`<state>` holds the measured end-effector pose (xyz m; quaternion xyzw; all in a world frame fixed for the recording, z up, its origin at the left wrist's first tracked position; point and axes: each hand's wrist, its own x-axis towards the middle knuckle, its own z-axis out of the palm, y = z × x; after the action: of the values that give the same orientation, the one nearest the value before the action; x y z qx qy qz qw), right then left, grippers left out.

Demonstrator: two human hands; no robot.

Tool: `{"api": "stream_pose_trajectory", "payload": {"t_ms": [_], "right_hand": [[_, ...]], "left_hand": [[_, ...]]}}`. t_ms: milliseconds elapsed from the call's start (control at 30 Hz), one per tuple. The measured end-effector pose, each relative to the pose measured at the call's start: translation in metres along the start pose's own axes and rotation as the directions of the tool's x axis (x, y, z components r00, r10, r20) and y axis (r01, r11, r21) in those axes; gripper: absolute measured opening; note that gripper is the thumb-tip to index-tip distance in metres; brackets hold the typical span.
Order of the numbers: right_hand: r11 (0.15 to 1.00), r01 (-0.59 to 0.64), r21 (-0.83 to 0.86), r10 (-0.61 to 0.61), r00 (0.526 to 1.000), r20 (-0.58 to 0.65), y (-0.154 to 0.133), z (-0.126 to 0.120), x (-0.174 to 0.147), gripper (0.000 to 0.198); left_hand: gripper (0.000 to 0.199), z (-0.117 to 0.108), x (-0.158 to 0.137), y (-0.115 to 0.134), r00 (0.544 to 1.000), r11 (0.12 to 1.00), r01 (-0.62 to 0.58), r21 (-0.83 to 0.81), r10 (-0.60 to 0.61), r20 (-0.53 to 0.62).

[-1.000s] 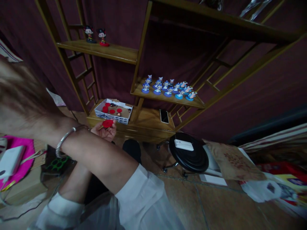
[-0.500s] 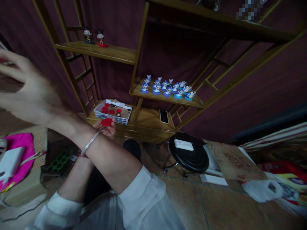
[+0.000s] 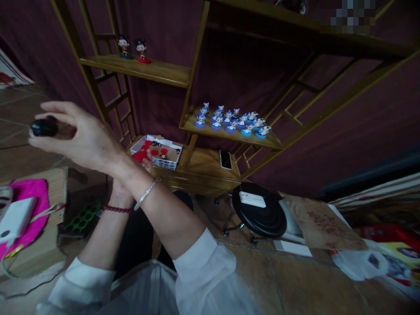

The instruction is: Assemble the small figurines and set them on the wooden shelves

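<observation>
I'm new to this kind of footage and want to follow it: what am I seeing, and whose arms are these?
There is no machine: a person works bare-handed, their arms crossed, filmed by a camera worn on the head that looks forward and down. The right hand holds a small black thing. The left hand holds a red disc by the box. In the box lie red pieces and dark pieces. To its right lies a phone; small figures stand on the shelf above.
</observation>
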<state>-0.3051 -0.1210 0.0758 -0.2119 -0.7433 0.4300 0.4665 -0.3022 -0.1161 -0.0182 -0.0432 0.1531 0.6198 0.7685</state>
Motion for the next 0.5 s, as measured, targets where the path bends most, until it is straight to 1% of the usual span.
{"api": "stream_pose_trajectory", "payload": {"t_ms": [67,133,267,333,400,433,500], "right_hand": [[0.999,0.002,0.04,-0.003,1.0,0.021,-0.0005,-0.0022,-0.0021,0.048],[0.996,0.033,0.079,-0.034,0.999,0.006,-0.0004,-0.0043,-0.0039,0.049],[0.984,0.083,0.155,-0.087,0.996,0.021,-0.0006,-0.0035,-0.0041,0.053],[0.976,0.077,0.205,-0.084,0.996,0.025,-0.0003,-0.001,-0.0023,0.056],[0.978,0.057,0.199,-0.071,0.996,0.061,0.0005,-0.0002,-0.0017,0.058],[0.983,0.044,0.177,-0.055,0.997,0.057,0.001,-0.0012,-0.0026,0.059],[0.994,0.019,0.103,-0.019,1.0,0.004,0.0028,-0.0065,-0.0072,0.058]], "left_hand": [[0.032,-0.0015,0.0014,-0.0003,0.999,0.998,0.015,-0.055,-0.013,0.035],[0.032,-0.0012,0.0021,-0.0019,0.999,0.997,0.023,-0.079,-0.019,0.045],[0.028,0.0003,0.0033,-0.0059,0.998,0.996,-0.045,-0.083,0.048,0.027],[0.027,-0.0002,0.0037,-0.0068,0.998,0.996,-0.066,-0.062,0.067,0.02],[0.027,-0.0011,0.0033,-0.0068,0.997,0.997,-0.061,-0.045,0.063,0.046],[0.027,-0.0012,0.0027,-0.0066,0.996,0.997,-0.066,-0.04,0.068,0.059],[0.027,-0.0005,0.0004,-0.0064,0.991,0.994,-0.102,-0.033,0.105,0.08]]}}
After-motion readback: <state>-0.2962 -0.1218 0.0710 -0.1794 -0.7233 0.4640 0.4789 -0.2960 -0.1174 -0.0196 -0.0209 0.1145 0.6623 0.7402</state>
